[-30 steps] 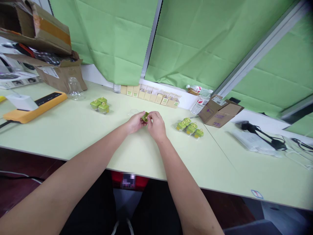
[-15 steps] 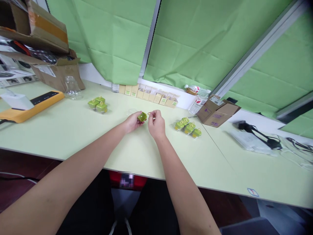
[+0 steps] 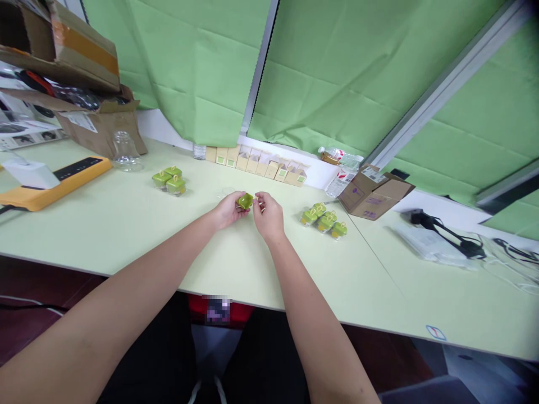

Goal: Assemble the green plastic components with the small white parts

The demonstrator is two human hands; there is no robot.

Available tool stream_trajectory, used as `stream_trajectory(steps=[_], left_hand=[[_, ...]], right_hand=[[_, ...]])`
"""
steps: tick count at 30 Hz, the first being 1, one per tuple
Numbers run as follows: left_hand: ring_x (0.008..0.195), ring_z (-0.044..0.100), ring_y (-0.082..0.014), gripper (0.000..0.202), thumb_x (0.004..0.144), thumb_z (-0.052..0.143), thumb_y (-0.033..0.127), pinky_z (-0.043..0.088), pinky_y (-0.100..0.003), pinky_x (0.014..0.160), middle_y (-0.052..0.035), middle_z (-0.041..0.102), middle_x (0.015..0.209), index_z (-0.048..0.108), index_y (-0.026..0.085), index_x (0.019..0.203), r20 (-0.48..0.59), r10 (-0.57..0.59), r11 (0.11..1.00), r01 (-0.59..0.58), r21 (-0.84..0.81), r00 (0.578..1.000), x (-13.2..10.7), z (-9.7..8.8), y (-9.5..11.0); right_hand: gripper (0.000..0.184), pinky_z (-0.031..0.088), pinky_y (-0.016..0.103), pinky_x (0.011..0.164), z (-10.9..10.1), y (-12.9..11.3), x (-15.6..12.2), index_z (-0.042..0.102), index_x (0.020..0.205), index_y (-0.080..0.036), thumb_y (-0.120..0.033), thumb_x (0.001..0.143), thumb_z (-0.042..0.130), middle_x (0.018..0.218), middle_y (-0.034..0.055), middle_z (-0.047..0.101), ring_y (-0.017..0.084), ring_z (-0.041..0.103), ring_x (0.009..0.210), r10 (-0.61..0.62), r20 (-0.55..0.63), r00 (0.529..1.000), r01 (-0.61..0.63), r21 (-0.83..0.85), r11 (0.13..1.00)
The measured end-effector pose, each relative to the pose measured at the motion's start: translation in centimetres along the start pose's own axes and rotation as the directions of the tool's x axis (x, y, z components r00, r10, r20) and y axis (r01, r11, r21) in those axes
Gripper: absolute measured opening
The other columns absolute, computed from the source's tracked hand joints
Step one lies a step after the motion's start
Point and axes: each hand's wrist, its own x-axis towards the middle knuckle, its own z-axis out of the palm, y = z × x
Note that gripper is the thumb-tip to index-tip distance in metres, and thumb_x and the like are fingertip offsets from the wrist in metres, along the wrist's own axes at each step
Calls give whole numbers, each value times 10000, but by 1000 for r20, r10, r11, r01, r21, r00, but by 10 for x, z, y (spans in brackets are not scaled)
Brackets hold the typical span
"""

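Observation:
A small green lid (image 3: 245, 201) is held between the thumb and fingers of my left hand (image 3: 228, 211), with its hollow side facing up toward me. At the lid's right edge are the bent fingers of my right hand (image 3: 268, 215), closed in a pinch. Whatever lies between those fingertips is too small and hidden to make out. Behind my left hand a clear plastic piece (image 3: 226, 192) lies on the table. To the left stand several small clear containers with green lids and yellow ring handles (image 3: 176, 184). More of the same containers (image 3: 325, 221) sit to the right.
Small beige boxes (image 3: 252, 163) line the back of the table (image 3: 236, 258). A yellow power strip (image 3: 84, 174), a clear bottle (image 3: 126, 152) and cardboard boxes (image 3: 101, 126) are at the left. To the right are plastic bottles (image 3: 340, 174), a carton (image 3: 373, 192) and black straps (image 3: 448, 231).
My right hand has moved slightly left, bringing its fingertips up against the lid's edge. A small pale piece that showed between them is now hidden. My left hand keeps its hold.

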Motion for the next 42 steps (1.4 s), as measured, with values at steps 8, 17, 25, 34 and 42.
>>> stream_trajectory(steps=[8, 17, 25, 34, 42], left_hand=[[643, 571, -137, 144, 855, 574, 267, 484, -269, 631, -50, 645, 763, 618, 150, 785, 4, 9, 1000, -9, 6, 1000, 0, -1, 0], [651, 579, -140, 153, 855, 577, 279, 486, -271, 657, -42, 627, 748, 616, 148, 786, 43, -5, 1000, 4, 17, 999, -1, -1, 1], [660, 588, -145, 169, 834, 600, 325, 465, -271, 641, -34, 636, 793, 619, 159, 810, 57, -33, 997, 29, 69, 998, -5, -1, 3], [661, 583, -148, 195, 839, 598, 343, 468, -268, 635, -45, 653, 793, 644, 154, 820, 105, -39, 996, 31, 82, 994, -6, -1, 3], [705, 624, -136, 198, 899, 590, 310, 495, -242, 673, -62, 686, 812, 669, 139, 838, 61, 25, 999, -27, 31, 998, -7, 3, 4]], right_hand=[[96, 475, 288, 663, -1, -1, -1, 541, 923, -236, -310, 864, 524, 846, 0, 649, 150, 585, 666, 30, -23, 999, -30, 11, 999], [90, 469, 275, 678, -2, -5, -1, 578, 893, -241, -300, 876, 513, 846, -12, 665, 139, 579, 668, 0, -28, 1000, 1, 42, 999], [89, 446, 265, 673, -3, -5, -1, 569, 819, -235, -309, 854, 535, 753, -21, 635, 142, 581, 675, 8, -36, 999, -8, -6, 1000], [88, 445, 268, 675, -4, -8, -2, 565, 782, -227, -304, 821, 547, 725, -16, 619, 146, 565, 664, 35, -36, 999, -36, -23, 999], [97, 485, 276, 686, -4, -6, 0, 602, 870, -232, -291, 857, 527, 816, -1, 673, 141, 589, 670, 23, -44, 999, -20, 85, 996]])
